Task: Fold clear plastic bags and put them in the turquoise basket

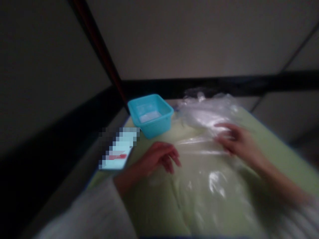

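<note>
A clear plastic bag [216, 186] lies spread over the near part of the table, its shiny edge running between my two hands. At that edge's left end is my left hand [161, 156], fingers loosely bent and apart, with nothing visible in them. My right hand [234, 139] reaches in from the right, over the spot where the flat bag meets a crumpled pile of clear plastic bags [206, 111]. Its thumb and fingers are apart, with plastic showing between them; blur hides whether the fingertips touch it.
A turquoise plastic basket [158, 127] stands at the back left of the yellow-green table [269, 132], something whitish on its bottom. Left of my left hand lies a bright, partly pixelated flat panel [122, 146] with a red mark. Pale walls [199, 39] rise behind the table.
</note>
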`<state>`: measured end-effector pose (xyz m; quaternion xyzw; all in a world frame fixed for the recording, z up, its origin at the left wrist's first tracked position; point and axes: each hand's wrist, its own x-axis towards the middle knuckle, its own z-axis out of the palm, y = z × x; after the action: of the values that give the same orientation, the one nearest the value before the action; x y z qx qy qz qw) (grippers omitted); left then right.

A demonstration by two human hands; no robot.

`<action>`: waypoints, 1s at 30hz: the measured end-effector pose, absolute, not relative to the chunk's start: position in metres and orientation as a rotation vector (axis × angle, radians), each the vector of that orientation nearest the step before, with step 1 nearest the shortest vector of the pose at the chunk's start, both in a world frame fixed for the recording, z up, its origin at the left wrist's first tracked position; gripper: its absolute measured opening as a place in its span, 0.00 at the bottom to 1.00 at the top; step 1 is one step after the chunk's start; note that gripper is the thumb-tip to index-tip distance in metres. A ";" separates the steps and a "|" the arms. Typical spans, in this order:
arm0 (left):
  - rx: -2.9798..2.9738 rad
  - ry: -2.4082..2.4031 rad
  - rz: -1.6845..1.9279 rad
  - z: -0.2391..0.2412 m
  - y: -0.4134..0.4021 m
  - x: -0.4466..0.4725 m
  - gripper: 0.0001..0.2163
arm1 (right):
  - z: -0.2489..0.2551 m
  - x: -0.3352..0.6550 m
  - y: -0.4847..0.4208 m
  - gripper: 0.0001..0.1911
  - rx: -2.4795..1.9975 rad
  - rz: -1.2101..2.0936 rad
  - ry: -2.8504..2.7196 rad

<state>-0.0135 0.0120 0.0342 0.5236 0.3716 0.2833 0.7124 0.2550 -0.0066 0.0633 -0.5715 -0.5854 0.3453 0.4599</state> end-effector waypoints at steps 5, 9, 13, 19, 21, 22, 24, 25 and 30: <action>1.415 1.164 0.716 0.019 0.026 -0.019 0.13 | 0.049 0.264 0.004 0.26 -1.519 0.828 -1.618; 1.792 1.421 0.614 0.012 0.032 -0.022 0.12 | 0.042 0.272 0.006 0.28 -1.602 0.660 -1.764; 2.096 1.612 0.626 0.013 0.027 -0.022 0.06 | 0.038 0.278 0.003 0.24 -1.754 0.129 -1.973; 2.658 1.647 0.859 0.016 0.012 -0.020 0.12 | 0.040 0.273 -0.001 0.17 -1.488 -0.351 -2.079; 2.823 1.476 0.982 0.015 0.007 -0.015 0.10 | 0.041 0.265 -0.004 0.16 -1.305 -0.259 -2.176; 2.855 1.373 1.027 0.015 0.004 -0.012 0.10 | 0.041 0.260 -0.005 0.16 -1.234 -0.182 -2.240; 2.869 1.215 1.080 0.014 -0.002 -0.006 0.09 | 0.038 0.248 -0.009 0.16 -1.137 -0.024 -2.381; 2.897 1.161 1.096 0.015 -0.005 -0.003 0.09 | 0.035 0.242 -0.011 0.17 -1.111 0.016 -2.439; 2.915 1.044 1.170 0.016 -0.012 0.003 0.07 | 0.013 0.221 -0.014 0.26 -0.963 0.087 -2.673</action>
<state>0.0029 -0.0120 0.0165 0.8776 0.3143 0.3521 -0.0840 0.2213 -0.0145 0.0132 -0.3350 -0.9299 0.0303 0.1491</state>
